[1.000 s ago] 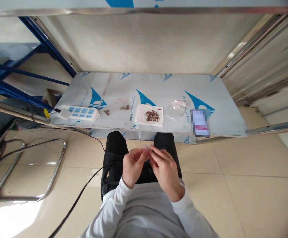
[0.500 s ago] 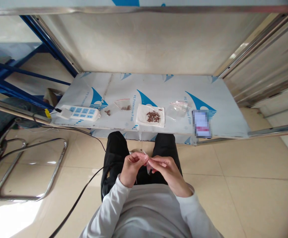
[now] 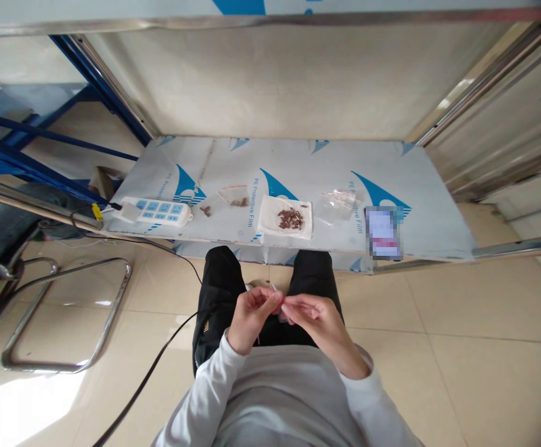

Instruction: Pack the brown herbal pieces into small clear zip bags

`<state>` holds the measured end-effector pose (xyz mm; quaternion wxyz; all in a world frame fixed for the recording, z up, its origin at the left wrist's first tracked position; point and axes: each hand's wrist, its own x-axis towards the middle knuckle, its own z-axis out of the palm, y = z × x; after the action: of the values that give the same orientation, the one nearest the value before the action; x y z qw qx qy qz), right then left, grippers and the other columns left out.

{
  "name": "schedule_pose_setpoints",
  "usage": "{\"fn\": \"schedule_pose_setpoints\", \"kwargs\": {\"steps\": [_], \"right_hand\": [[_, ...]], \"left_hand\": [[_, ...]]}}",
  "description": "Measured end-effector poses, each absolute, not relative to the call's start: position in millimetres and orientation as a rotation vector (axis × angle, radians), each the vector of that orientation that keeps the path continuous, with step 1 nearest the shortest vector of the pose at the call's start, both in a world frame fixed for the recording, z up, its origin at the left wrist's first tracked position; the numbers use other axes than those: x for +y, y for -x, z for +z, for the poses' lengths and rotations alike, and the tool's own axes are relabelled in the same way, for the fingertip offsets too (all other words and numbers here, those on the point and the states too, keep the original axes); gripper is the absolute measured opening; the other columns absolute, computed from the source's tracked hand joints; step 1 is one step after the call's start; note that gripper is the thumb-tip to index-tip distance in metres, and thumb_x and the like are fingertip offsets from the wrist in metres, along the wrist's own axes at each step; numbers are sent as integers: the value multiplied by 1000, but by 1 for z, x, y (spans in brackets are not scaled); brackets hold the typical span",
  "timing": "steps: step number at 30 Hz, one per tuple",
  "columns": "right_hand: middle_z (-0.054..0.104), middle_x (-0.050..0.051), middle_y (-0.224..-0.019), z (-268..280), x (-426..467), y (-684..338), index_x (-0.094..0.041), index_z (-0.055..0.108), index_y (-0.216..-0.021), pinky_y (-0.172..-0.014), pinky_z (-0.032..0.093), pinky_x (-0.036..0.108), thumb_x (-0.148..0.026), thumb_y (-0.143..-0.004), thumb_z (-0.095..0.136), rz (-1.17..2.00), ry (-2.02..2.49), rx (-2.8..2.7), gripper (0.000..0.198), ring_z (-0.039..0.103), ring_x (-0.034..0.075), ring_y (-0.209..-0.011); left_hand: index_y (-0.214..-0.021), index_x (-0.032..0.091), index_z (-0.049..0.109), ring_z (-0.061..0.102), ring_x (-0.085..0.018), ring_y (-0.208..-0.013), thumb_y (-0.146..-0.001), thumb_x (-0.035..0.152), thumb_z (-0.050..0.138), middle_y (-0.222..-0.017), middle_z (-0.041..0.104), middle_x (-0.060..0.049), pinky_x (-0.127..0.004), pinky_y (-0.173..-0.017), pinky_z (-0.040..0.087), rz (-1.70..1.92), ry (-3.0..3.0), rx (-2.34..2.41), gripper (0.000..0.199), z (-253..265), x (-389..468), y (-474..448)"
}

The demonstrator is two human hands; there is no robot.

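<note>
My left hand [image 3: 253,315] and my right hand [image 3: 313,318] meet above my lap, fingertips pinched together. Between them is a small clear plastic bag [image 3: 283,317], mostly hidden by the fingers; a thin pale edge pokes up beyond the left fingertips. What it holds, if anything, I cannot make out. Past my knees, on the film-covered shelf [image 3: 289,152], a white cloth-like pad [image 3: 268,217] carries a pile of small brown metal pieces [image 3: 291,218]. To its left lie a clear zip bag [image 3: 233,196] with similar pieces inside and a few loose pieces [image 3: 205,211].
Right of the pad are crumpled clear plastic bags [image 3: 336,205] and a phone [image 3: 382,233] at the shelf's front edge. A white power strip [image 3: 164,213] sits at the left. A black cable [image 3: 151,366] runs across the floor near a metal chair frame [image 3: 112,316].
Both hands have shifted only slightly and come closer at the fingertips. Less of the plastic bag shows beneath them. The whole view has moved a little.
</note>
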<state>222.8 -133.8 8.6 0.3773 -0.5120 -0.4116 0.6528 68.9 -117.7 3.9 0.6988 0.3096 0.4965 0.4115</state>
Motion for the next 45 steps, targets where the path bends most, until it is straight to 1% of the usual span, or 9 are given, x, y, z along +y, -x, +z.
{"fn": "schedule_pose_setpoints", "kwargs": {"steps": [7,15,19,24,27,30,36,40,45], "right_hand": [[74,8,-74,2,-152,-234,-15,74,-82,-59,55,25,-41,-82,65,1786,1364,-1062,27,69,18,-67],[73,7,-83,-15,-177,-236,-19,68,-92,-64,56,27,-23,-87,57,688,1685,-1517,13,69,18,-66],[68,7,-92,-7,-173,-239,-22,66,-91,-71,55,27,-12,-89,47,686,1531,-1822,22,68,18,-81],[65,6,-85,-3,-154,-241,-19,67,-96,-64,55,27,-11,-85,55,721,1518,-1891,18,65,17,-70],[62,3,-77,0,-137,-244,-18,67,-92,-60,54,25,-14,-79,65,811,1508,-1809,14,62,15,-63],[63,2,-79,6,-114,-250,-19,68,-93,-60,53,23,-16,-77,68,942,1449,-1740,16,61,14,-64],[70,5,-89,16,-57,-262,-20,67,-94,-74,57,31,-29,-82,65,888,1426,-1592,15,67,18,-77],[69,11,-109,13,-47,-272,-20,63,-106,-82,56,37,-41,-86,59,691,1514,-1351,30,67,22,-94],[70,12,-106,-5,-76,-278,-18,64,-104,-79,57,37,-45,-87,56,756,1579,-1251,32,67,23,-93]], "left_hand": [[-68,12,63,56,-12,-58,-73,43,73,-62,64,-4,-23,-57,44,704,-906,1062,33,-6,-132,-63],[-58,15,61,46,-9,-47,-72,26,64,-50,56,1,-20,-47,32,446,-1236,1620,18,11,-159,-84],[-58,17,57,47,-9,-48,-75,22,59,-52,56,2,-20,-49,34,548,-1385,1584,18,16,-162,-87],[-73,18,60,59,-17,-70,-76,25,62,-71,64,-3,-29,-68,48,635,-1802,1349,8,16,-150,-73],[-110,16,58,59,-30,-100,-66,36,75,-108,64,-14,-44,-87,48,709,-2060,1340,52,10,-134,-66],[-141,15,32,44,-35,-128,-65,44,78,-139,46,-20,-50,-104,38,736,-2223,1274,93,2,-108,-71],[-132,20,39,60,-25,-105,-85,22,56,-115,62,-9,-38,-91,48,618,-2344,1254,50,-3,-38,-105],[-125,16,45,59,-25,-107,-87,14,49,-114,61,-11,-36,-91,45,409,-2456,1476,38,8,21,-119],[-121,10,49,58,-29,-109,-85,9,50,-115,61,-17,-41,-92,40,-9,-2445,1709,36,3,86,-133]]}}
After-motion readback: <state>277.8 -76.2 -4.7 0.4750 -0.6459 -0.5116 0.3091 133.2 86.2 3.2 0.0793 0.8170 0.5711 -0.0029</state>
